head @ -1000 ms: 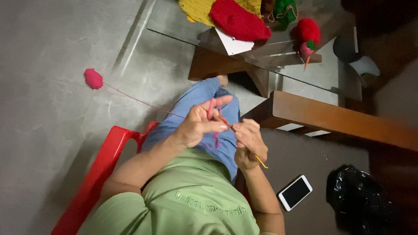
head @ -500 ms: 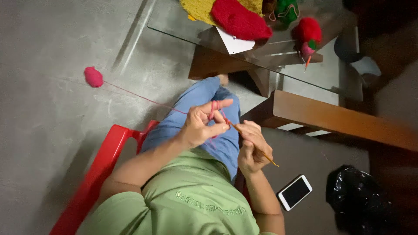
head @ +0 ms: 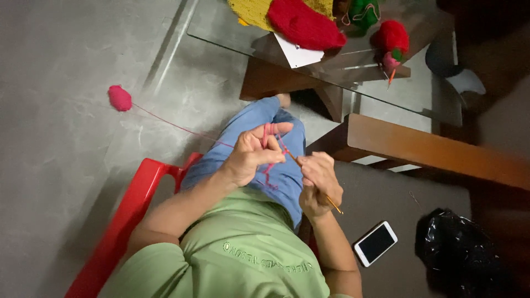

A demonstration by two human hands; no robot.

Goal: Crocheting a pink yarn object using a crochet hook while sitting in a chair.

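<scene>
Pink yarn [head: 165, 120] runs from a small ball [head: 119, 97] on the grey floor [head: 61, 165] up to the left hand [head: 251, 154], where it winds over the raised fingers while thumb and forefinger pinch a short crocheted strip [head: 269, 175] above the lap. The right hand [head: 318, 185] is closed around a slim crochet hook [head: 314, 185], its tip at the pinched yarn. The person sits on a red chair [head: 124, 221]; a white phone [head: 375, 243] lies just beside the right forearm.

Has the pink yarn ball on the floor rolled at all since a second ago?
No. The pink yarn ball keeps its spot beside the floor groove.
</scene>
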